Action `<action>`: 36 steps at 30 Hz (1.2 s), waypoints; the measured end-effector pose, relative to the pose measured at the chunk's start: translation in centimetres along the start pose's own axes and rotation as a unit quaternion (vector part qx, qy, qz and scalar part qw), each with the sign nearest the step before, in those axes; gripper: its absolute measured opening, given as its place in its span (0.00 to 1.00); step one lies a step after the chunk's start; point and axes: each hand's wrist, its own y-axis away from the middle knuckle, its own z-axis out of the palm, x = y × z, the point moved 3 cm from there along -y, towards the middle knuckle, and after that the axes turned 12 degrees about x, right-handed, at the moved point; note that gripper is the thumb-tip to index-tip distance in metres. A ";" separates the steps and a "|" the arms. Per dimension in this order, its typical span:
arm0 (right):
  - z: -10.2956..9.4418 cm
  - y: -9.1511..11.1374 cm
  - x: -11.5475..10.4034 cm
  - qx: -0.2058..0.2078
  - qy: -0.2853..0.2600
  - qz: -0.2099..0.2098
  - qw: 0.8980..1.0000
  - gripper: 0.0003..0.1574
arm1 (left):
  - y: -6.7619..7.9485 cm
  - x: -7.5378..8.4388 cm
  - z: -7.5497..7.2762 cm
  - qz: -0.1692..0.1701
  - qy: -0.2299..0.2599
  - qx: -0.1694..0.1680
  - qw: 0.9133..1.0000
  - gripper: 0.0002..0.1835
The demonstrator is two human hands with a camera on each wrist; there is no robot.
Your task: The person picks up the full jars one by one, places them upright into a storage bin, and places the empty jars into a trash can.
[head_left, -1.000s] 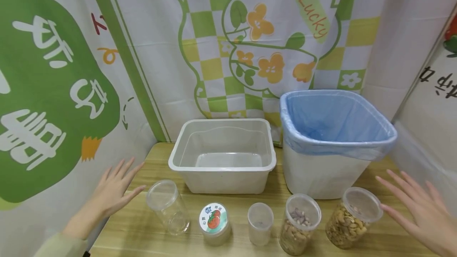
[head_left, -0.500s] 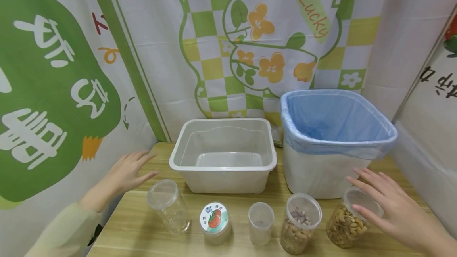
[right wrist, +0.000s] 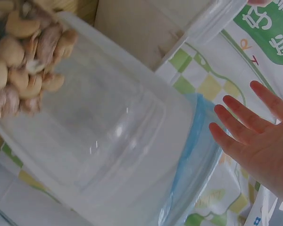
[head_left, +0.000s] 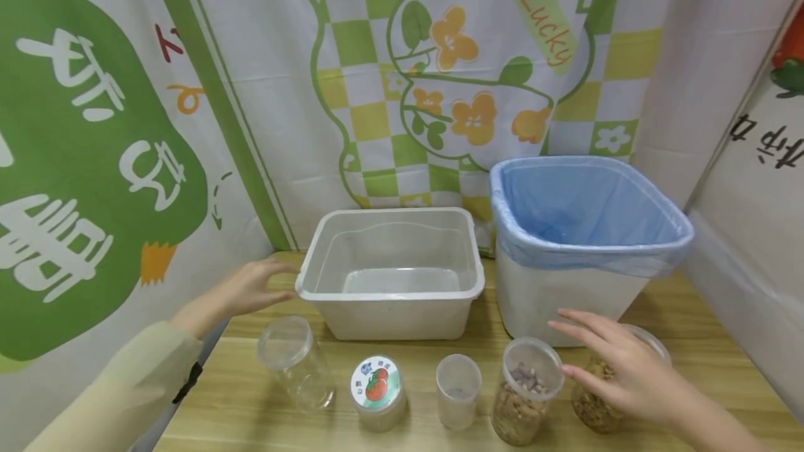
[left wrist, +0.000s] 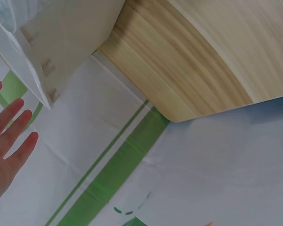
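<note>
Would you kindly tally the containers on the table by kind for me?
Clear jars holding nuts: 2
Clear jars with no nuts showing: 2
Jar with a tomato-label lid: 1
White tub: 1
Bin with blue liner: 1
Total: 7

Left hand (head_left: 251, 288) outstretched, fingers loosely extended; right hand (head_left: 618, 368) spread flat, palm down

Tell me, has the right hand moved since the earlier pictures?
Yes. The right hand has moved left, from near the table's right edge to over the rightmost nut jar, in front of the bin.
</note>
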 end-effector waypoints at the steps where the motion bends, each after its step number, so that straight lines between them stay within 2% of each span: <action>1: 0.3 0.0 -0.1 -0.002 -0.005 0.003 1.000 0.33 | -0.1 0.1 0.2 0.004 0.009 -0.001 1.000 0.21; 7: 2.3 0.5 -0.6 0.005 -0.031 0.014 0.999 0.33 | -0.5 0.4 1.2 0.026 0.048 -0.005 0.998 0.15; 13: 3.8 1.6 -0.7 0.004 -0.068 0.051 0.996 0.32 | -0.9 0.5 1.8 0.040 0.072 -0.015 0.996 0.13; 17: 4.4 2.1 -0.7 0.035 -0.099 0.065 0.992 0.33 | -1.0 0.6 2.2 0.042 0.087 -0.011 0.995 0.12; 20: 4.8 2.5 -0.8 0.048 -0.116 0.085 0.988 0.34 | -1.0 0.7 2.6 0.038 0.089 -0.014 0.995 0.11; 26: 5.5 3.5 -0.8 0.022 -0.100 0.128 0.986 0.35 | -0.9 0.6 3.3 0.024 0.089 -0.029 0.995 0.11; 30: 5.9 3.8 -0.9 0.020 -0.093 0.136 0.986 0.36 | -0.9 0.5 3.5 0.021 0.091 -0.030 0.995 0.10; 36: 6.5 4.2 -0.8 0.026 -0.110 0.146 0.983 0.38 | -1.1 0.3 3.6 0.013 0.099 -0.026 0.995 0.07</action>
